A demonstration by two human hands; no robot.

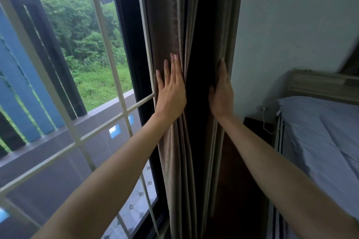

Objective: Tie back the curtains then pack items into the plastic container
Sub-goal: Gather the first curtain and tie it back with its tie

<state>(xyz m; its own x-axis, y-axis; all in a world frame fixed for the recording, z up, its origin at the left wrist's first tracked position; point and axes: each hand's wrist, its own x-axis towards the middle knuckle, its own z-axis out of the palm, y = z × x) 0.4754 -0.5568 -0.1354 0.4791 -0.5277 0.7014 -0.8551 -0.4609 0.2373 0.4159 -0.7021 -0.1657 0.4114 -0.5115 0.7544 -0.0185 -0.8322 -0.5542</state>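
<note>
One curtain (172, 25) observed: brown-grey fabric with a slight sheen, gathered into tight vertical folds, hanging from 12 o'clock down to 6 o'clock at frame centre, between the window frame (126, 25) and the wall (291, 15). A dark, shadowed gap runs down the middle of the folds.

Two hands present, both on the curtain. Left hand (171, 91): fingers straight and together, palm pressed flat against the left side of the bundle, not clasping. Right hand (221, 93): laid against the right edge of the bundle, fingers extended upward along the fabric; whether they curl around the edge cannot be told.

One bed (320, 132) with pale sheet lies at 3 o'clock. One white cable (266, 122) hangs beside it. White window grille (81, 139) at 9 o'clock, greenery beyond.
</note>
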